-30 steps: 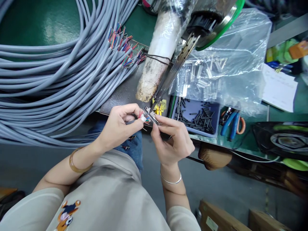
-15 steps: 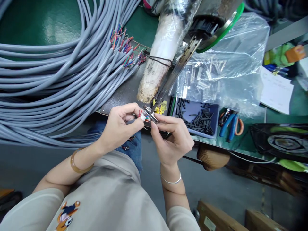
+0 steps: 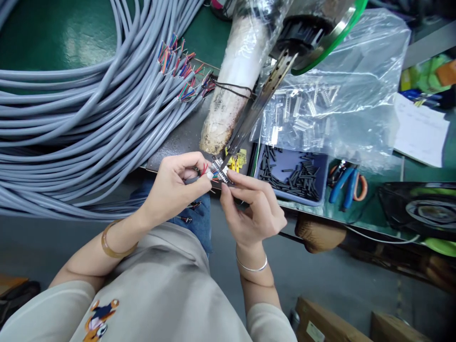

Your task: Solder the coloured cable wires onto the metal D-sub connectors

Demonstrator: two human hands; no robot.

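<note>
My left hand (image 3: 174, 183) is closed, thumb and forefinger pinching a cable end with thin coloured wires (image 3: 205, 168) fanned out at the fingertips. A small metal multi-pin connector (image 3: 220, 172) lies right beside those wires. My right hand (image 3: 254, 204) grips the connector's near right end between thumb and fingers. From the upper right, the long metal barrel of a soldering iron (image 3: 249, 118) slants down, its dark tip meeting the connector. Whether each wire is joined to a pin is too small to tell.
Grey cables (image 3: 89, 109) with stripped ends cover the left bench. A plastic-wrapped white roll (image 3: 228, 80) stands near the iron. To the right are a blue tray (image 3: 285, 194) of black sleeves, a clear bag (image 3: 356, 118) of transparent parts, and blue-handled pliers (image 3: 351, 187).
The camera view has shifted slightly. Both hands keep their grips, and the connector looks turned a little under the iron's tip.
</note>
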